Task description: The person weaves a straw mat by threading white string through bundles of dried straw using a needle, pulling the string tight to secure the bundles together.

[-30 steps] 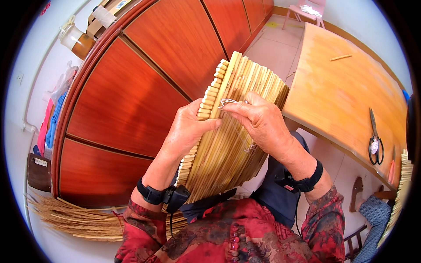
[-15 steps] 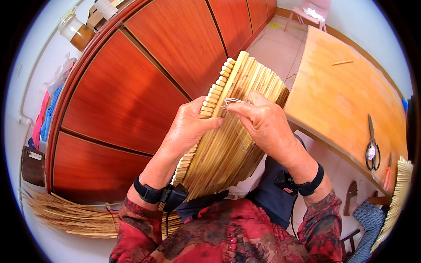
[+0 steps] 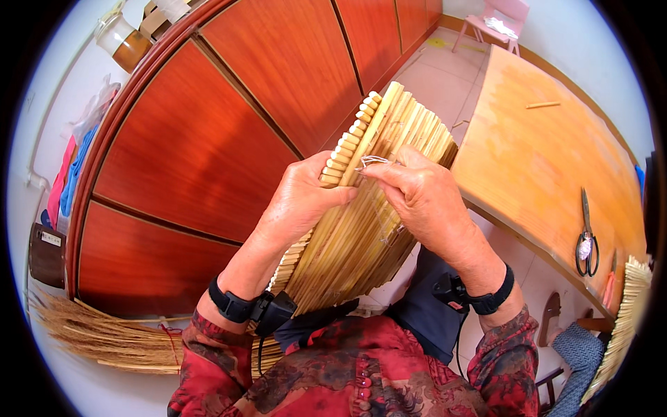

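Note:
A mat of pale yellow reed stalks (image 3: 333,243), bound side by side, stands on my lap, leaning away from me, with a stepped row of cut ends along its left edge. My left hand (image 3: 306,194) grips that edge, thumb over the front stalk. My right hand (image 3: 417,194) is closed in a pinch on a loop of thin white cord (image 3: 374,160) against the front of the mat, close beside my left thumb. Loose thread hangs below my right fingers.
An orange wooden table (image 3: 521,153) at right holds black scissors (image 3: 585,212), red-handled tool (image 3: 610,281) and a stick (image 3: 543,105). A red cabinet (image 3: 180,125), straw bundle (image 3: 111,337) and pink chair (image 3: 504,14) surround me. Another person's patterned leg (image 3: 577,358) and another mat (image 3: 629,320) are at lower right.
The view has shifted slightly, so the table and cabinet sit a little lower and differently placed. My hands keep nearly the same hold on the mat and cord.

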A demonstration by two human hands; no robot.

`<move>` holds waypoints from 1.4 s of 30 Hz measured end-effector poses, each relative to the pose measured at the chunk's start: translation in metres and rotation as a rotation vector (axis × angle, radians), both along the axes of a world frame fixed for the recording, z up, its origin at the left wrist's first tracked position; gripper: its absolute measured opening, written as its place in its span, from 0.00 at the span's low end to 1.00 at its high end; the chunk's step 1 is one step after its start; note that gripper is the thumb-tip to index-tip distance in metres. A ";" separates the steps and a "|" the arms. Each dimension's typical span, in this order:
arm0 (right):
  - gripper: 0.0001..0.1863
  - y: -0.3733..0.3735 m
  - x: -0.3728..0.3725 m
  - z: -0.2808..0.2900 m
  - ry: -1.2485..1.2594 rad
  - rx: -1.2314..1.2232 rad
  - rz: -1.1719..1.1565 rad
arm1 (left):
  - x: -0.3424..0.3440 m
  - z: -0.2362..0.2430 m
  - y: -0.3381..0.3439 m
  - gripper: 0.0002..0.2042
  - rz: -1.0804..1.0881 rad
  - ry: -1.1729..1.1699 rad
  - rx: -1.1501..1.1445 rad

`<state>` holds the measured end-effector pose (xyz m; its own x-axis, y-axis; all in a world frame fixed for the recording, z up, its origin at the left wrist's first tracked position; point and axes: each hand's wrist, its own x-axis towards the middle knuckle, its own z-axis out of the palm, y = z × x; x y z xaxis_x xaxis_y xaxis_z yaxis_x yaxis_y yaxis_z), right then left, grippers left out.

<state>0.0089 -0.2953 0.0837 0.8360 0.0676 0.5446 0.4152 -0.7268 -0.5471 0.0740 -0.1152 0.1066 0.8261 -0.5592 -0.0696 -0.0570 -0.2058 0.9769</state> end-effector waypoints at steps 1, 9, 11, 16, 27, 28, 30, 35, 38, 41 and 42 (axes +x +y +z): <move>0.08 0.000 0.000 0.001 -0.001 -0.001 0.000 | 0.000 0.000 0.000 0.17 0.002 -0.002 0.005; 0.07 -0.002 -0.001 0.008 -0.003 -0.051 0.013 | 0.000 -0.002 0.000 0.18 -0.010 -0.012 0.000; 0.07 -0.002 -0.001 0.009 -0.015 -0.070 0.011 | 0.000 -0.003 0.001 0.17 -0.022 -0.034 -0.002; 0.07 -0.002 -0.001 0.011 0.033 -0.004 0.041 | -0.001 0.000 0.000 0.17 -0.009 -0.036 0.042; 0.09 0.000 -0.004 0.012 0.052 0.009 0.050 | -0.001 -0.002 0.002 0.17 -0.025 -0.072 0.043; 0.09 0.001 -0.004 0.013 0.052 0.014 0.056 | -0.001 -0.002 0.002 0.16 -0.025 -0.075 0.039; 0.09 0.000 -0.004 0.013 0.037 0.002 0.053 | -0.002 -0.002 0.001 0.16 -0.029 -0.078 0.032; 0.09 0.001 -0.009 0.020 0.032 -0.083 0.033 | -0.008 -0.002 -0.001 0.15 -0.013 -0.169 0.089; 0.09 0.001 -0.011 0.022 0.042 -0.105 0.032 | -0.011 -0.001 -0.003 0.15 -0.003 -0.197 0.125; 0.09 0.002 -0.014 0.022 0.035 -0.053 0.025 | -0.014 0.000 -0.004 0.15 -0.002 -0.255 0.117; 0.09 0.002 -0.014 0.021 0.034 -0.030 0.023 | -0.014 0.000 -0.004 0.15 -0.001 -0.255 0.113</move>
